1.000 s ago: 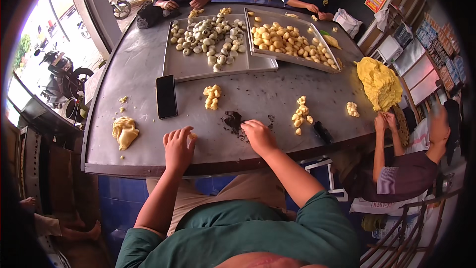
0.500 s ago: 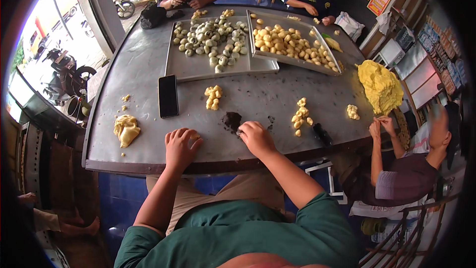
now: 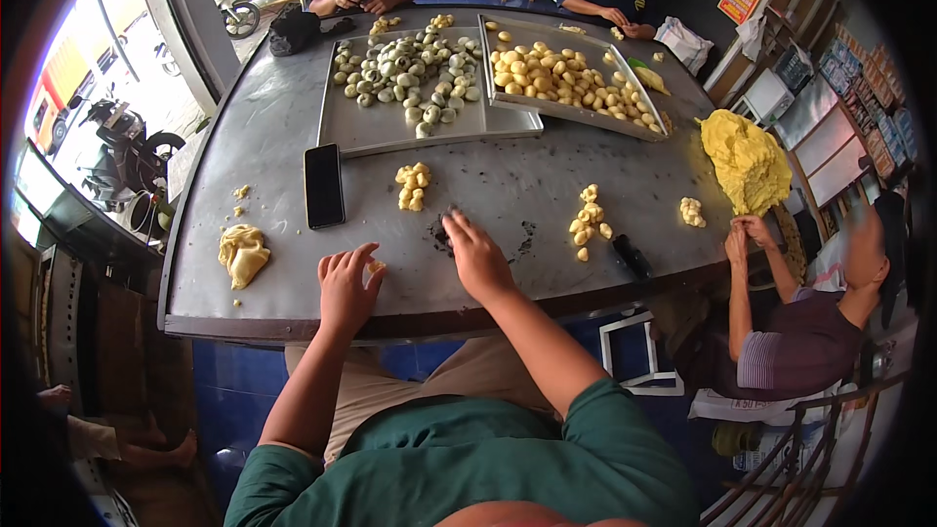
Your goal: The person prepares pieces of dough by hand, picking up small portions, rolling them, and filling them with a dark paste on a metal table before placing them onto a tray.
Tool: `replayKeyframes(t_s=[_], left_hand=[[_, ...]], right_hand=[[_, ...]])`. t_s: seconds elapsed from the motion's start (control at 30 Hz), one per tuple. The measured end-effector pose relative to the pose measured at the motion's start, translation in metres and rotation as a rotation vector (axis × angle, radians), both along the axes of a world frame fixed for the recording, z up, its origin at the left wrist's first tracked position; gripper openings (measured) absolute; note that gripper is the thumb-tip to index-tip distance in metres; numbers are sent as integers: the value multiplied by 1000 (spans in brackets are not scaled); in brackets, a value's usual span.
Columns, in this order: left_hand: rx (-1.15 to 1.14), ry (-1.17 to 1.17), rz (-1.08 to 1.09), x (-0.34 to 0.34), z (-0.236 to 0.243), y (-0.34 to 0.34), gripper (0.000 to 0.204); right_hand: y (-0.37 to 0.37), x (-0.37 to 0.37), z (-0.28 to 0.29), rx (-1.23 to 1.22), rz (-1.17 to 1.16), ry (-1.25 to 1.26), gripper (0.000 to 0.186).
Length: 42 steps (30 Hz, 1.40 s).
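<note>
My right hand [image 3: 478, 259] reaches over the metal tabletop, fingers stretched out on a patch of dark crumbs [image 3: 438, 235]. Part of that patch is hidden beneath the fingers. Nearer the front edge, my left hand [image 3: 346, 291] rests with its fingers loosely spread. A small pale yellow dough piece [image 3: 377, 266] lies by its thumb and forefinger. Beyond my hands is a cluster of small yellow dough lumps [image 3: 412, 185], with a black phone [image 3: 324, 186] to its left. A smooth pale dough mass [image 3: 243, 256] sits at the far left.
Farther back stand a tray [image 3: 337, 141] of grey-green balls and a tray [image 3: 586, 119] of yellow balls. More dough lumps [image 3: 588, 220], a black object [image 3: 631, 257] and a large yellow dough mound [image 3: 746, 164] lie rightward. One co-worker [image 3: 810, 337] sits right; two sit across.
My right hand has moved a little left and flattened out over the dark crumbs, which were a fuller heap. The fingers of my left hand have lifted and spread slightly, beside the small dough piece.
</note>
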<state>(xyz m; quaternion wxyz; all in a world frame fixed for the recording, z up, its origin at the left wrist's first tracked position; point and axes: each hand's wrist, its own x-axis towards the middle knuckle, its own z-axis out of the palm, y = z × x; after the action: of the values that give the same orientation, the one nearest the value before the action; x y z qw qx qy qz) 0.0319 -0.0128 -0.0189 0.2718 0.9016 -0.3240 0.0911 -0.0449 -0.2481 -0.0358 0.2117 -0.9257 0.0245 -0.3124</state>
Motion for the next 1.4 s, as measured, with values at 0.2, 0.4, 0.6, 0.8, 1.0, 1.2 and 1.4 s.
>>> replayKeyframes(t_s=[0.2,0.4,0.6,0.8,1.0,1.2,1.4], left_hand=[[-5,-30,26,3,-4,0,43],[-25,-68,-24,5,-9,-1,34],[-50,-169,24,3,-5,-6,22],[-45,-57,2,3,-5,-1,28],[-23,-23,-28,4,-8,-2,23],[-62,-158,21,4,-17,1,19],[-2,-63,12,7,-9,-1,24]], right_hand=[[-5,-20,-14,-249,38,324,30],[-20,-34,-8,63,-125,152,24],[-27,-9,-15,67,-23,106,29],[-10,16,-27,-322,-249,136,42],[-22,-22,-2,65,64,168,27],[-18,-47,-17,69,-186,203,18],[-25,4,-16,-109,-89,104,40]])
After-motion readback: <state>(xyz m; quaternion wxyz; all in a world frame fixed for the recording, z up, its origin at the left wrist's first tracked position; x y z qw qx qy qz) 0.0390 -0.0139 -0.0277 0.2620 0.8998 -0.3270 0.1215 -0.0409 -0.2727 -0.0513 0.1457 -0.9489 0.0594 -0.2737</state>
